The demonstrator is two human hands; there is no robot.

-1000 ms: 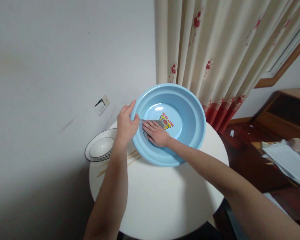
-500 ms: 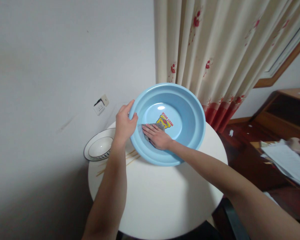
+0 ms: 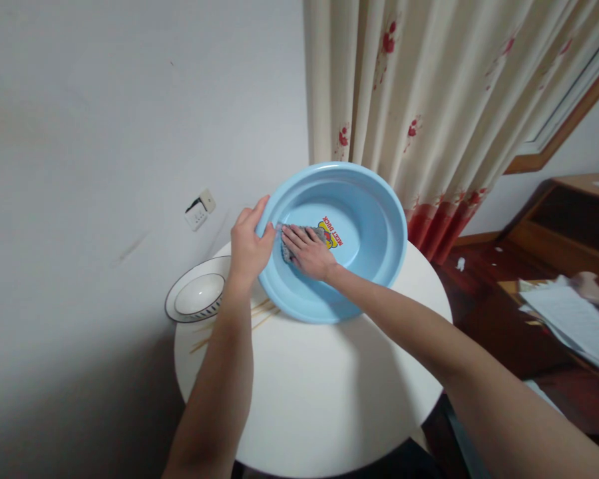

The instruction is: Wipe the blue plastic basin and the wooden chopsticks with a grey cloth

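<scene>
A light blue plastic basin with a yellow duck print and red lettering on its bottom is tilted toward me over a round white table. My left hand grips the basin's left rim, thumb on the inner side and fingers around the outside. Inside, my right hand holds a grey cloth pressed to the left inner wall and bottom, its fingers laid over the fabric. The cloth and hand cover part of the duck print.
Left of my left forearm, a white bowl sits on a dark-rimmed plate at the table's edge. Several chopsticks lie partly behind that forearm. A wall with a socket, a curtain and papers surround the table.
My right hand and the cloth have slid up along the basin's left inner wall, closer to my left thumb. The basin has shifted slightly; my left hand keeps its grip on the rim.
</scene>
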